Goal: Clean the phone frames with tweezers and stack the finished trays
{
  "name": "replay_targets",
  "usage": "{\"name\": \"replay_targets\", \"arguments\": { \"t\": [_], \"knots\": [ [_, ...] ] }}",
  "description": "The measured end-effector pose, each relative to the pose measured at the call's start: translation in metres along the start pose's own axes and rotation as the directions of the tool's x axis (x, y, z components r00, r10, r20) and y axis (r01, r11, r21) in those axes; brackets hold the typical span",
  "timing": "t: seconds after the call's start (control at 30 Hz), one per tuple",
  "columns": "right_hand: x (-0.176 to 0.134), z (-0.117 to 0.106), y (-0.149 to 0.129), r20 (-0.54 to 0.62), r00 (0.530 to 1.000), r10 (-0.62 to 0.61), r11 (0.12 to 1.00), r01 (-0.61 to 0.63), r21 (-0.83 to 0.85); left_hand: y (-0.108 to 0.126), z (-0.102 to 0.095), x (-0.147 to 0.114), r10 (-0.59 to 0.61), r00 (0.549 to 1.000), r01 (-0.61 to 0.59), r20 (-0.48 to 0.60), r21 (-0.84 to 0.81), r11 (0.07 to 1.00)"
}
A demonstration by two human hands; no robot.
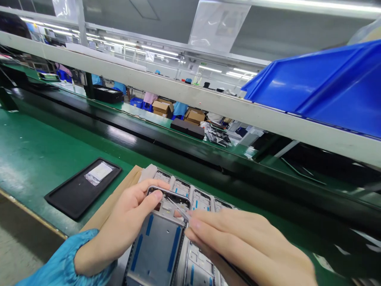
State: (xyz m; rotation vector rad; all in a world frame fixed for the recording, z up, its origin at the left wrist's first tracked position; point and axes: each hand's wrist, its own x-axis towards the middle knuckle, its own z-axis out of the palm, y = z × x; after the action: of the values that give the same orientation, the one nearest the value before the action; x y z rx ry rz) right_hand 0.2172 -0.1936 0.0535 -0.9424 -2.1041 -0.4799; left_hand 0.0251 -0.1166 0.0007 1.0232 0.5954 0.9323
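Note:
My left hand [127, 218] grips the top corner of a phone frame [157, 246], its thumb pressed on the inner face. The frame is silvery metal with a dark rim and several blue strips, tilted toward me. Pinched in my right hand [238, 242] is a pair of metal tweezers [178, 208], whose tip reaches into the upper part of the frame. What the tip touches is too small to make out. Beneath and behind lies a pale tray [150, 171] holding several similar phone frames [201, 200] in rows.
A black shallow tray [68, 194] with a small plastic bag [99, 172] lies on the green bench [32, 147] at left. Cardboard [110, 202] sits under the pale tray. A dark conveyor belt [143, 139] runs behind. Overhead, a shelf rail [166, 85] carries a blue bin [315, 83].

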Motion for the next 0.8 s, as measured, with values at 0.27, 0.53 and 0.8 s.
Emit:
{"name": "replay_targets", "arguments": {
  "t": [0.27, 0.53, 0.8],
  "knots": [
    [0.010, 0.012, 0.006, 0.028, 0.997, -0.071, 0.996, 0.070, 0.054, 0.003, 0.001, -0.002, 0.011, 1.000, -0.010, -0.017, 0.064, 0.998],
    [0.007, 0.013, 0.002, 0.021, 0.995, -0.095, 0.995, 0.095, 0.034, 0.005, 0.001, -0.004, 0.008, 1.000, -0.007, -0.015, 0.064, 0.998],
    [0.007, 0.015, 0.009, 0.006, 0.993, -0.120, 0.990, 0.119, 0.078, 0.002, 0.004, -0.003, -0.011, 1.000, 0.012, -0.008, 0.084, 0.996]
  ]
}}
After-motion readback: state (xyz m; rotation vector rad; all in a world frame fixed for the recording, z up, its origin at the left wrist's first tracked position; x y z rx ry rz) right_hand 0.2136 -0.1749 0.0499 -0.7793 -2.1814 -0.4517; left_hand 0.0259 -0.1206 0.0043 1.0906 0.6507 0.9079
